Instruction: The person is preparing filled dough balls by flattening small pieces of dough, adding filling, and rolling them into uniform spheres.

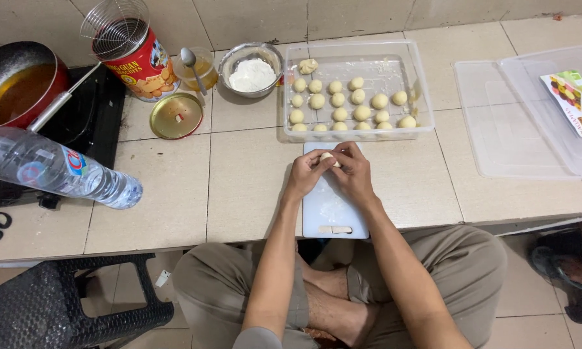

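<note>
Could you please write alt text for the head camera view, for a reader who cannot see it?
A seated person's left hand and right hand pinch a small dough ball above a white cutting board on a tiled floor. Beyond it, a clear tray holds rows of dough balls beside a bowl of flour.

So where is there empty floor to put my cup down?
Bare tile lies between the water bottle and the white cutting board, and between the dough tray and the clear lid. It is crowded around the tin, bowl and pan.

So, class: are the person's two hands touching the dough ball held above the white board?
Touching. The head view shows left hand and right hand cupped around the dough ball.
</note>
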